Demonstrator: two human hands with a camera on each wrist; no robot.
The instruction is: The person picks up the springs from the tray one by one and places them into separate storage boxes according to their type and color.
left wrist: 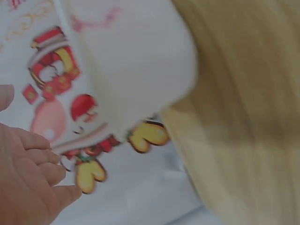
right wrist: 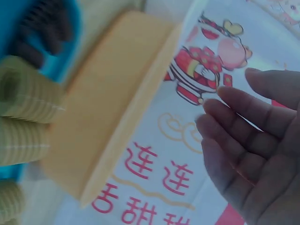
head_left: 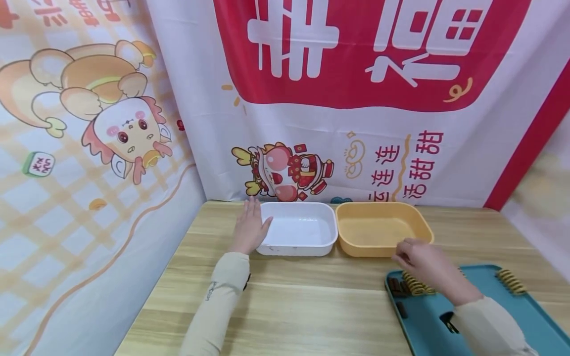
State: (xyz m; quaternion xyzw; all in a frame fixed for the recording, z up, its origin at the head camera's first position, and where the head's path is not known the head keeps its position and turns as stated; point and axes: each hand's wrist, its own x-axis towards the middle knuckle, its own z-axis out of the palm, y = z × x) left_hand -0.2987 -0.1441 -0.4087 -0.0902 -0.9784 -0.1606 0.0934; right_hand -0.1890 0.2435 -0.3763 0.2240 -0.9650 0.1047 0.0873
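My left hand (head_left: 249, 227) is at the left end of a white plastic bin (head_left: 296, 251), fingers straight and thumb spread over its rim. In the left wrist view the left hand (left wrist: 33, 173) has nothing in its fingers. My right hand (head_left: 423, 259) is over the front right corner of a yellow bin (head_left: 369, 251), between that bin and a teal tray (head_left: 423, 326). The right wrist view shows the right hand (right wrist: 253, 150) with loosely bent fingers and a bare palm, apart from the yellow bin (right wrist: 112, 93).
Ridged, striped yellow-and-dark pieces (head_left: 511, 282) lie in the tray, several more under my right wrist. Small dark brown pieces (head_left: 402, 310) are along its left side. A printed cloth (head_left: 285, 123) hangs behind the wooden table (head_left: 303, 316); another printed cloth (head_left: 80, 198) covers the left side.
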